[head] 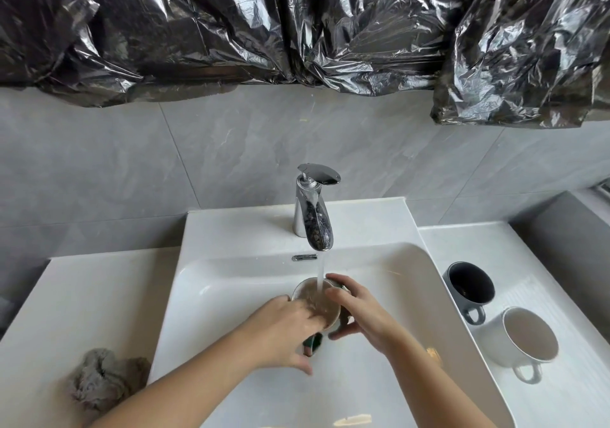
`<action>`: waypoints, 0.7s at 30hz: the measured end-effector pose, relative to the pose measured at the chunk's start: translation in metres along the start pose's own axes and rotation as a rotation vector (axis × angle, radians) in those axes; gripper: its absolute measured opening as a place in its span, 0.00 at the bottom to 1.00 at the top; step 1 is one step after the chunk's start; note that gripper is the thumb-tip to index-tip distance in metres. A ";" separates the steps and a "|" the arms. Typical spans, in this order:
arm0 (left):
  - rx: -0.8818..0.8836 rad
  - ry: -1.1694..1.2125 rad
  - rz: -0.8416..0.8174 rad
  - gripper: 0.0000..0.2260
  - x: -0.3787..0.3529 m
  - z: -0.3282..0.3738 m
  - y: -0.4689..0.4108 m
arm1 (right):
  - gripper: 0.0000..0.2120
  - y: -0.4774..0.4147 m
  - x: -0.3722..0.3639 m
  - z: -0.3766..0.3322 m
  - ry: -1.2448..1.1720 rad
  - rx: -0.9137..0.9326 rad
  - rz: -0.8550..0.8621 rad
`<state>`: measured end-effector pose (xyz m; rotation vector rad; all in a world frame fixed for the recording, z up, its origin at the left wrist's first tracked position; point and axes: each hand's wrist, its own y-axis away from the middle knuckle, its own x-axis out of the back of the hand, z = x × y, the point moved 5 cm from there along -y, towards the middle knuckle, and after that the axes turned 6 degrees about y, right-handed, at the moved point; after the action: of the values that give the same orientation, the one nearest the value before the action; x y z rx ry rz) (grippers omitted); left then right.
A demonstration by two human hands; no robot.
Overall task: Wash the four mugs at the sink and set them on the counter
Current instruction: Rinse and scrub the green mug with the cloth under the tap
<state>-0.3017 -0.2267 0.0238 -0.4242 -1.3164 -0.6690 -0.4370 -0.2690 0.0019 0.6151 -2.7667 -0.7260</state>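
Mug [312, 295] between hands, mouth tilted toward left hand [280, 328], straight fingers inside; right hand [359, 312] curled round its wall.

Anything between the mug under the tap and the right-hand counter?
Nothing visible. The right hand holds the mug in the sink; the grey mug and white mug stand on that counter, bare surface beyond.

One wide-angle head-worn view looks forward and down, close above the white rectangular ceramic sink [231, 229], facing the grey tiled wall [132, 163].
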 end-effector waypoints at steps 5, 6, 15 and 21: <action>-0.015 -0.266 0.005 0.17 -0.001 -0.001 -0.016 | 0.33 0.000 -0.008 -0.002 0.051 -0.007 -0.049; -0.014 -0.286 -0.041 0.18 -0.002 -0.001 -0.014 | 0.35 0.001 -0.007 0.001 0.026 -0.006 -0.034; 0.226 0.143 -0.059 0.07 -0.006 0.010 -0.005 | 0.21 -0.004 -0.014 0.025 -0.543 0.041 -0.026; 0.421 1.211 0.301 0.14 -0.013 0.004 -0.002 | 0.16 -0.011 -0.021 0.021 -0.677 0.073 0.035</action>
<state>-0.3071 -0.2229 0.0118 0.1528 -0.1978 -0.2614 -0.4216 -0.2595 -0.0237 0.3757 -3.4160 -0.9744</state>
